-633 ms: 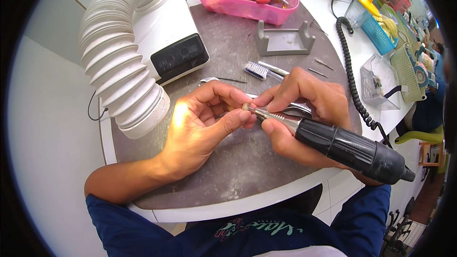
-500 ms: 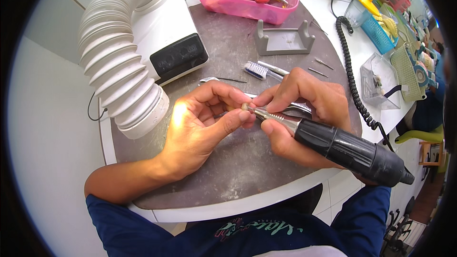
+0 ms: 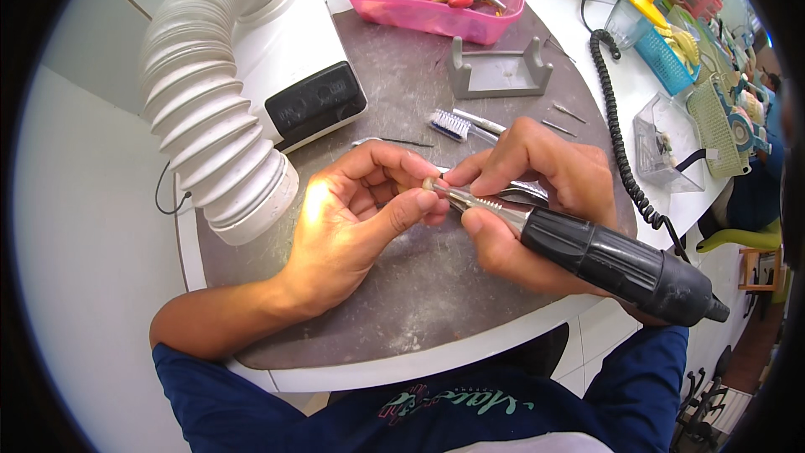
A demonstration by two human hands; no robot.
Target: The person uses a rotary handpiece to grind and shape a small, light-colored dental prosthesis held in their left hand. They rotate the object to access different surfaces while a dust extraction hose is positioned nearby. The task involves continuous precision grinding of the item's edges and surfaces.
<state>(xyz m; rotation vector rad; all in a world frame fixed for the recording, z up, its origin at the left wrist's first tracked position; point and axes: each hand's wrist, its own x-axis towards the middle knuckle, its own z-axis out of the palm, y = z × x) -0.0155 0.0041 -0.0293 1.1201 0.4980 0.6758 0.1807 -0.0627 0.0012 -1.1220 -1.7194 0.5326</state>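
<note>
My left hand [image 3: 344, 222] pinches a small yellowish-white piece shaped like a dental crown [image 3: 430, 184] between thumb and fingertips. My right hand [image 3: 549, 184] is closed round a black and silver rotary handpiece [image 3: 604, 253], gripped like a pen. Its tip points left and meets the crown or stops just short of it; the fingers partly hide the contact. Both hands meet over the middle of the grey-topped table [image 3: 402, 310]. Just beyond them lie a brush [image 3: 450, 125] with white and blue bristles and a thin dark-tipped tool [image 3: 407, 143].
A white ribbed hose [image 3: 205, 117] curves down at the left beside a white box [image 3: 289, 59]. Farther back stand a pink tub [image 3: 428, 21] of tools and a grey cradle [image 3: 501, 75]. A coiled black cord [image 3: 616, 117] runs along the right, near a clear bin [image 3: 671, 143].
The handpiece tip and the crown have shifted very slightly to the left. Both hands keep their grips, and the surroundings look the same.
</note>
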